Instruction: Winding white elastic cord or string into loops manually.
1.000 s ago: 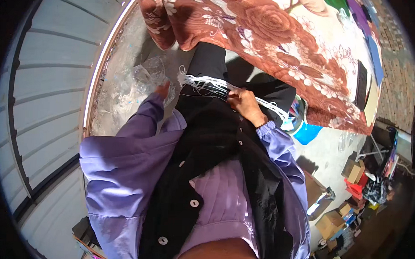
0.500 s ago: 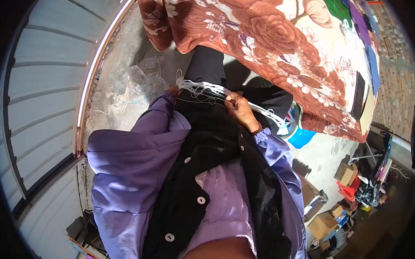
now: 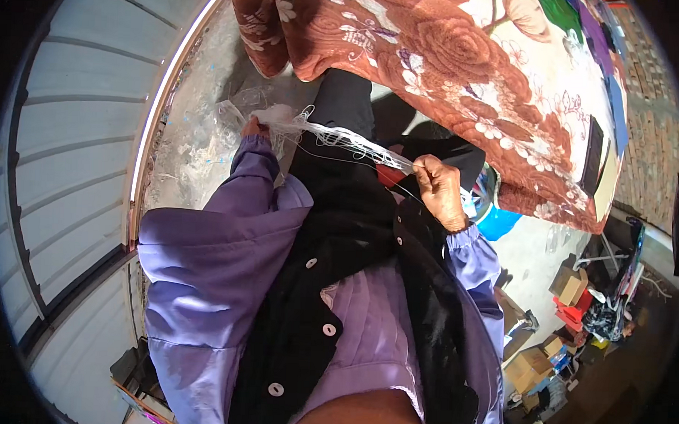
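A bundle of thin white cords (image 3: 349, 140) stretches slantwise across my black-trousered lap, with loose loops and stray strands hanging off it. My right hand (image 3: 440, 191) is closed round the bundle's right end, fingers pinched together. At the other end, my left hand (image 3: 257, 127) is closed beside a whitish clump. Its fingers are mostly hidden, so whether it grips the cords, thin plastic or both is unclear. Crumpled clear plastic (image 3: 234, 110) shows right by the left hand, over the concrete floor. A small red patch (image 3: 389, 175) lies beneath the cords near my right hand.
A brown and cream floral blanket (image 3: 449, 74) drapes over a raised surface ahead, with a dark flat object (image 3: 593, 155) on its right side. A blue container (image 3: 498, 223) stands below its edge. Cardboard boxes (image 3: 530, 368) are at right; a ribbed metal wall (image 3: 88, 128) rises at left.
My left hand has moved forward and left to the clear plastic. My right hand has shifted right and slightly nearer me. The cord bundle's right end no longer trails past my right hand.
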`<state>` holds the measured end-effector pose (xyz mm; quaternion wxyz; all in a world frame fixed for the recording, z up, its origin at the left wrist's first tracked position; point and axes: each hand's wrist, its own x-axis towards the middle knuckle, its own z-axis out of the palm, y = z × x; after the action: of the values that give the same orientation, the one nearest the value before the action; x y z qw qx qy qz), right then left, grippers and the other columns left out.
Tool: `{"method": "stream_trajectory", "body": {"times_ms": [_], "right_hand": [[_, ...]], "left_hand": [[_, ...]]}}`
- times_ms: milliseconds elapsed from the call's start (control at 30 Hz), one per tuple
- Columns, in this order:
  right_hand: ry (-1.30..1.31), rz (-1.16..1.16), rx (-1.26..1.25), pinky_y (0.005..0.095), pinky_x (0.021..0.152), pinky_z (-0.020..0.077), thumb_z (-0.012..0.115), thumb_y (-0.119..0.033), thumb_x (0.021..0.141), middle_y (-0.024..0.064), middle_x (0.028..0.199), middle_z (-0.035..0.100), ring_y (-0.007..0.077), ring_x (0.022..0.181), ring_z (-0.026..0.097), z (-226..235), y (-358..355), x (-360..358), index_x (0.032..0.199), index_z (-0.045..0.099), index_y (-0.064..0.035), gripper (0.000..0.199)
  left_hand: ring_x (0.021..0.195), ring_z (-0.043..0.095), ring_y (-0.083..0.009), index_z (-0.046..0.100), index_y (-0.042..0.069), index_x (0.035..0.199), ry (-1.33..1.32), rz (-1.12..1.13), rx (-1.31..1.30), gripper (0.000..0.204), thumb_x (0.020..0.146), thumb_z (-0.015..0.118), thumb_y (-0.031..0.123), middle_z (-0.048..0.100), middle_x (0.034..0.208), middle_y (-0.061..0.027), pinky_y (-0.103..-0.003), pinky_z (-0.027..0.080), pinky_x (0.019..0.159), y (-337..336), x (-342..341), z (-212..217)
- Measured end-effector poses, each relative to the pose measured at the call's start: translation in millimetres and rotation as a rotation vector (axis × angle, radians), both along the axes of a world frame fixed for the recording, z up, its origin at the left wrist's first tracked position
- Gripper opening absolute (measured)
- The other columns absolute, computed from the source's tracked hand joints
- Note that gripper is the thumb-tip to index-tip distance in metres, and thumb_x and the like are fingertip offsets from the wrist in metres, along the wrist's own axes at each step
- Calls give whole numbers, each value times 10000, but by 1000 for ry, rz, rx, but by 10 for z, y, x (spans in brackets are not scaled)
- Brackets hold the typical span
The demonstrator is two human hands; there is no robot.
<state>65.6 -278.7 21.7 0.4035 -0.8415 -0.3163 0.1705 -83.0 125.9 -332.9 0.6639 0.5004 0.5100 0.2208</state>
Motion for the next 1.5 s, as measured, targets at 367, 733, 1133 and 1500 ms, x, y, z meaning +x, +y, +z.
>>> {"method": "stream_trajectory", "body": {"times_ms": [367,733,1133,1500], "right_hand": [[179,-59,-42,263,519,408,601,18,825,89,619,566,82,565,493,-299,-34,-34,812,608,3,22],[162,-284,-12,259,527,408,636,11,814,43,599,571,85,565,512,-546,57,135,783,614,-4,41],[70,-355,-9,290,573,468,665,8,784,98,911,620,152,611,604,-707,49,127,1001,619,-29,224],[362,-170,182,251,668,489,635,52,799,67,796,677,117,739,630,-983,16,124,886,662,-2,106]], "left_hand": [[778,654,-358,688,-7,839,999,-531,410,571,803,596,556,684,844,-191,-426,502,679,192,-485,166],[608,608,-302,645,60,757,456,-1689,557,217,669,713,246,614,652,-104,-387,503,580,-170,397,79],[604,557,-185,596,31,851,196,-338,-122,215,851,654,239,600,744,-80,-283,449,491,-57,-59,71],[568,548,-173,581,12,835,-183,100,-171,122,873,612,124,585,698,-74,-303,468,514,467,-185,418]]}}
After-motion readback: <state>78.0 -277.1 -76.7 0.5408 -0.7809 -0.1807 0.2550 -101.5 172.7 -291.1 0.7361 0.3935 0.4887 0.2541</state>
